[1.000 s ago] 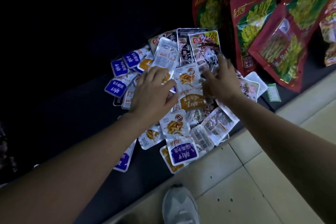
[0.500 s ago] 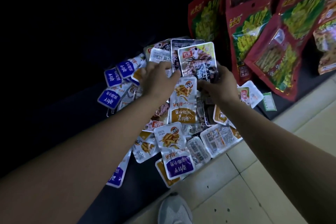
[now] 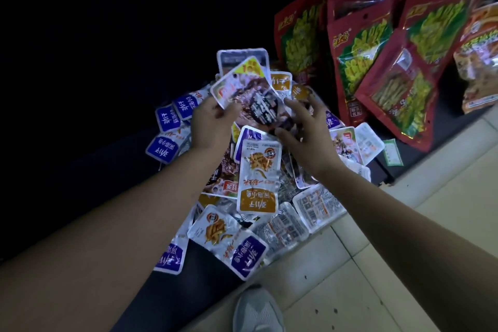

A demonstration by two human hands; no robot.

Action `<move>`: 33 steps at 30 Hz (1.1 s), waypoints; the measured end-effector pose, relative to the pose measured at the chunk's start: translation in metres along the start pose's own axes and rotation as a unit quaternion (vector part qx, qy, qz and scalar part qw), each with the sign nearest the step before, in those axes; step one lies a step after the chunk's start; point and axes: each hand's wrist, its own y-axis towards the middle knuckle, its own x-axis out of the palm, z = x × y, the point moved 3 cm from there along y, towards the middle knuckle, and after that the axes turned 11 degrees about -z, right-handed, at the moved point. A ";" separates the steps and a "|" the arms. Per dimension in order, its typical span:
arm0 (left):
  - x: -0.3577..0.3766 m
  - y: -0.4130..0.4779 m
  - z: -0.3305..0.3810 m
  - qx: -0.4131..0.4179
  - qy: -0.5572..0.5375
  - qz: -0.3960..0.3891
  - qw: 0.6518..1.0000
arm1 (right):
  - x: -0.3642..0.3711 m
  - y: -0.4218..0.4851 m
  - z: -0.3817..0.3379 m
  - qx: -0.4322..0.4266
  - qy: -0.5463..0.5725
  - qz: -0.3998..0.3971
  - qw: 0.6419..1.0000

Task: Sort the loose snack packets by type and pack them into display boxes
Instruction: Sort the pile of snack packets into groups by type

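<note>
Pinching its 8 o'clock corner, the left hand (image 3: 213,127) holds the dark-printed packet (image 3: 250,97) just above the packet pile (image 3: 258,178) at the head view's centre. The right hand (image 3: 305,127), fingers spread, meets its 4 o'clock edge. Likely light, slick, floppy film: grip the sealed rim.

1. Hands: two, the left hand (image 3: 213,127) and the right hand (image 3: 310,127)
2. Purple-labelled packets (image 3: 161,148): about seven showing
3. Orange-labelled packets (image 3: 258,178): at least three
4. Dark-pictured packets (image 3: 253,100): about four
5. Packets lying printed back up (image 3: 318,205): three; more are buried and cannot be counted
6. Big red bags (image 3: 396,94): at least five
7. Green slip (image 3: 393,152): one
8. Grey shoe (image 3: 258,310): one
</note>
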 end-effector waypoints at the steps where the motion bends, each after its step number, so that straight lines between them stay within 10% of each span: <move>1: -0.005 0.000 0.002 0.004 -0.029 0.027 0.999 | 0.000 -0.003 0.000 -0.008 -0.009 -0.004 1.000; 8: -0.033 -0.008 0.022 0.033 -0.172 0.174 0.969 | -0.018 -0.025 0.017 0.064 -0.119 0.119 0.984; 12: -0.038 -0.017 0.028 0.039 -0.186 0.184 0.964 | -0.005 -0.034 0.035 0.194 -0.188 -0.024 0.962; 16: -0.044 -0.023 0.020 0.020 -0.139 0.165 0.976 | 0.003 -0.032 0.027 0.094 -0.224 -0.054 0.969; 24: -0.056 -0.044 -0.019 -0.088 -0.024 -0.011 0.996 | -0.011 -0.041 -0.024 -0.061 -0.112 0.133 0.983; 33: -0.061 -0.079 -0.040 -0.250 -0.168 -0.062 0.952 | 0.075 -0.071 -0.061 -0.263 -0.149 -0.164 0.939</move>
